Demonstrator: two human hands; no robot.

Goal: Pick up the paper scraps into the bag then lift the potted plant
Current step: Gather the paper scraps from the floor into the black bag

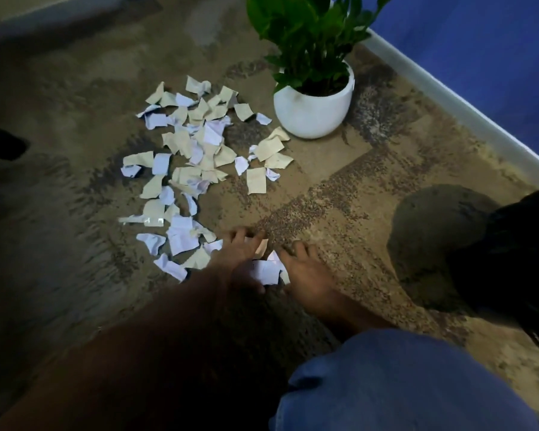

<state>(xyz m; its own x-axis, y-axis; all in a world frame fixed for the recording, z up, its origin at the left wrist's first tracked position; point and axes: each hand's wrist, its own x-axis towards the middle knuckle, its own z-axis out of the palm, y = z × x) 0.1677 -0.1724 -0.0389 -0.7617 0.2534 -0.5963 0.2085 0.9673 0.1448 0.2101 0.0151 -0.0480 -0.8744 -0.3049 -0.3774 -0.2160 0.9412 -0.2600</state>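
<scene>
I see a mottled brown carpet meeting a pale skirting board under a blue wall. My left grip and right grip rest with fingers spread and bent over a few torn paper scraps between them. Beyond them lies the crumpled white and cream scrap pile; farther off stands the glossy round white potted plant. A black plastic bag slumps right of my right grip.

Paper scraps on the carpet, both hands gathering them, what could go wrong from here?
1. The left hand and right hand cup only the nearest paper scraps; some may spill on the way to the black bag at the right.
2. Scraps beside the potted plant may be overlooked before lifting.
</scene>
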